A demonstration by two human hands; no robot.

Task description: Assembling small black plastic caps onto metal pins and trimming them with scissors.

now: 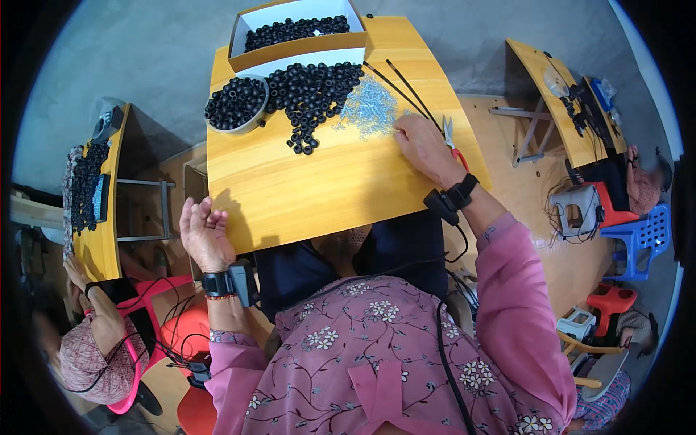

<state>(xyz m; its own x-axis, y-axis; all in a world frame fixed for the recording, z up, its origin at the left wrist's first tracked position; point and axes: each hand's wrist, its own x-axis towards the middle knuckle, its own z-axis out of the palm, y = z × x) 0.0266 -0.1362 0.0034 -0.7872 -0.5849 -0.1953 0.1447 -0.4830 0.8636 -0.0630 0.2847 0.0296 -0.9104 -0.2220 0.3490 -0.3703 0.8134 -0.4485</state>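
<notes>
My right hand [426, 147] rests at the right side of the yellow wooden table [319, 192], fingers bent and together, beside a loose pile of small pale-blue pieces [368, 107]. Whatever its fingertips may hold is hidden. Close to it lie scissors [455, 148] with red handles and two thin black rods [399, 85]. Over the table's near left edge, my left hand [205, 235] is raised with loosely curled fingers apart and nothing in them. Black ring-shaped beads [312, 94] spread across the far half, left of the blue pile.
A round tub [262, 109] full of black beads stands at the far left. Behind the pile is an open cardboard box [297, 52] with more beads. People [101, 348] sit at other tables on both sides. Cables [449, 355] run from my wrist devices.
</notes>
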